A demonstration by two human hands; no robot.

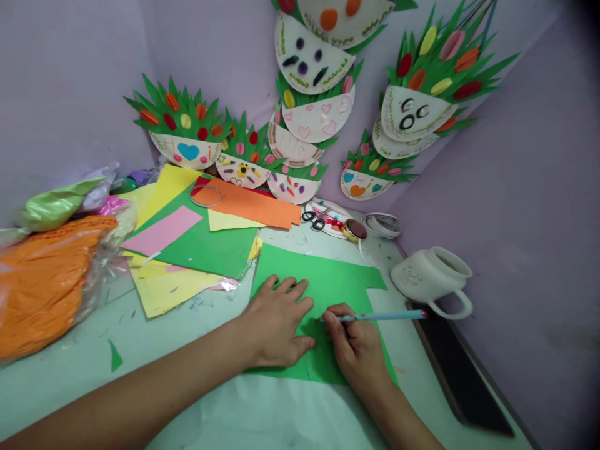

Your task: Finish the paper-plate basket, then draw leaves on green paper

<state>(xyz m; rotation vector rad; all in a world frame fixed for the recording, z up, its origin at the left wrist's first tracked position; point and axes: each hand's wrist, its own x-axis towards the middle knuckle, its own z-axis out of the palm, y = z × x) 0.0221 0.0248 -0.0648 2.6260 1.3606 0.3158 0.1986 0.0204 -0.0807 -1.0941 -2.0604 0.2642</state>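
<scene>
A green paper sheet [337, 275] lies on the pale table, with a notch cut at its upper right corner. My left hand [280, 322] rests flat on it, fingers spread, holding nothing. Just to the right, my right hand [359, 344] grips a light blue pencil [394, 316], its tip touching the sheet between my two hands and its red-capped end pointing right. A thin dark line shows on the paper near its bottom edge.
Coloured papers [220, 247], scissors [315, 219] and a round tin [355, 230] lie behind. Orange bags [47, 281] are at the left; a white mug [424, 275] and dark tablet-like slab [462, 369] stand right. Paper-plate crafts [319, 112] hang on the wall.
</scene>
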